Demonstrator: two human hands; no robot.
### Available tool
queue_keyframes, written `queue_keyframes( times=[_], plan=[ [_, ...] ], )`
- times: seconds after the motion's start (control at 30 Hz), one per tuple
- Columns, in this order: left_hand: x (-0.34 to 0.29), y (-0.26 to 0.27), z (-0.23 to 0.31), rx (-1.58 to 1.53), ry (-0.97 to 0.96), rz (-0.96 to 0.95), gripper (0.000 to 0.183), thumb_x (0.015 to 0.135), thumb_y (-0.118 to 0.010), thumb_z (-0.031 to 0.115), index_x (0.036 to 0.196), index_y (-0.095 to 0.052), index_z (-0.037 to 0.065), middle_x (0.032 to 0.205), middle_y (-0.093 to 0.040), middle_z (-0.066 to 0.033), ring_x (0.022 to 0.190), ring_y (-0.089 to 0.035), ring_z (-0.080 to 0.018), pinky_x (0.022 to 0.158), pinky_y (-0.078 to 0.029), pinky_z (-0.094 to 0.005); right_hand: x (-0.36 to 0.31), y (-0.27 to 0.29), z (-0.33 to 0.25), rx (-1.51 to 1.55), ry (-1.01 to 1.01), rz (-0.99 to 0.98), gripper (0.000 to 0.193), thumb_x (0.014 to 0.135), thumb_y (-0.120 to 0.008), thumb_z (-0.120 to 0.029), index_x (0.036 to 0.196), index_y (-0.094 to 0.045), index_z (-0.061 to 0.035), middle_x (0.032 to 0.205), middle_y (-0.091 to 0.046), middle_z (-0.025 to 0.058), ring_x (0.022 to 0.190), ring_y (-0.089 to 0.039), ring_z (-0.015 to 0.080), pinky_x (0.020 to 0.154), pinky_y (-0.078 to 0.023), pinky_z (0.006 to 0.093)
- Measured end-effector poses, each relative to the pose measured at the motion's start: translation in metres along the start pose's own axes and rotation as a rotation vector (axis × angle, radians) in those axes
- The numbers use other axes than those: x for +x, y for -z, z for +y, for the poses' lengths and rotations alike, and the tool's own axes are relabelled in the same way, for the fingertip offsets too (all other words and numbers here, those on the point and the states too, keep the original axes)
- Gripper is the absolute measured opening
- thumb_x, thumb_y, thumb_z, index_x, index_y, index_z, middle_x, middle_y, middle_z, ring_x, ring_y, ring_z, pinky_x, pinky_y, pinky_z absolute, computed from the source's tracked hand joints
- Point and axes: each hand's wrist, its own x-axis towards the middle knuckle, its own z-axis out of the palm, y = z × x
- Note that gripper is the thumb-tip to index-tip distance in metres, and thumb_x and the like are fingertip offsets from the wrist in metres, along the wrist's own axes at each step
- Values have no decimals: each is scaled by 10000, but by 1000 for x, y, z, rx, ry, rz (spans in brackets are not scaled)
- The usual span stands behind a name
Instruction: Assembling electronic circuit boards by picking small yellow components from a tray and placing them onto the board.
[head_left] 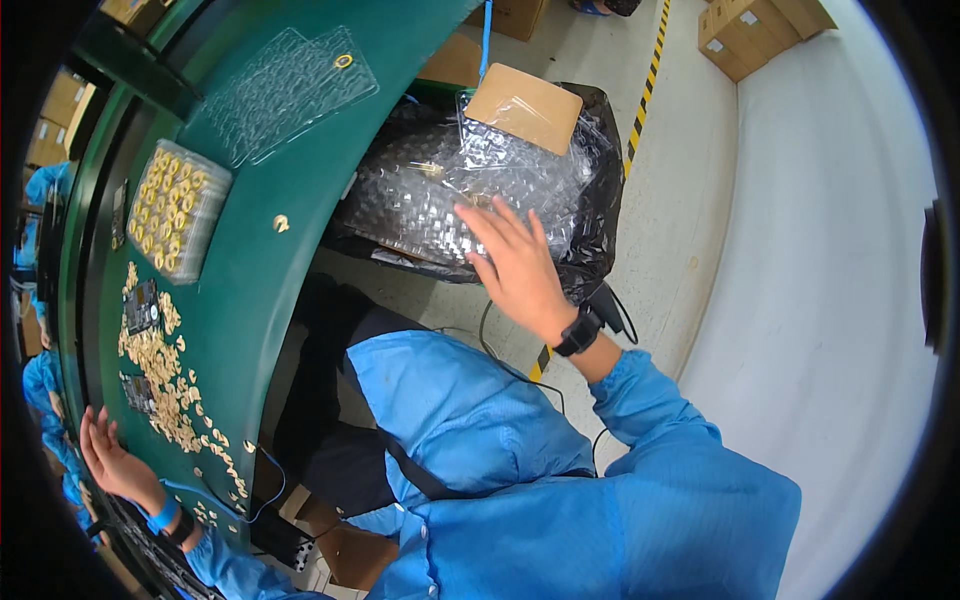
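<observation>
My right hand, fingers spread and holding nothing I can see, reaches over a bin lined with a black plastic bag. Under its fingertips lies a heap of clear plastic blister trays. My left hand is at the far left rim of the green table, fingers stretched out and bare. Nearest to it is a scattered pile of small cream-coloured parts. Two dark board-like pieces lie among these parts. Beyond them stands a stack of clear trays with yellow ring-shaped parts in the pockets.
A flat clear tray lies on the table with one yellow ring on it. A single ring part sits mid-table. Brown cardboard rests on the bin. Cartons stand beside the white wall. Blue-sleeved people work at far left.
</observation>
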Motion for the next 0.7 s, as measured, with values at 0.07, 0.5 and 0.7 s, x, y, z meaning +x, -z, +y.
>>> queue_keyframes(
  times=[0.07, 0.5, 0.7],
  plan=[
    [-11, -10, 34, 41, -54, -31, 315, 1098, -483, 113, 1308, -597, -92, 1338, -652, -174, 1106, -689, -251, 902, -532, -314, -11, 0, -3, 12, -10, 61, 585, 972, -584, -94, 1538, -458, -170, 1394, -602, 177, 1364, -515, 367, 1144, -332, 628],
    [-91, -99, 112, 311, -125, -104, 249, 1090, -512, 78, 1223, -646, -83, 1106, -715, -172, 870, -694, -190, 810, -559, -296, -36, 1, 25, 309, 4, 80, 484, 930, -668, -72, 1408, -605, -111, 1180, -688, 176, 1023, -672, 353, 900, -545, 432],
    [-83, -72, 103, 323, -78, -122, 268, 1089, -527, 103, 1259, -650, -65, 1126, -720, -149, 910, -697, -183, 848, -563, -298, -28, 25, 21, 337, -57, 63, 391, 914, -734, -141, 1290, -677, -53, 1085, -683, 152, 984, -656, 346, 870, -542, 424]
  ],
)
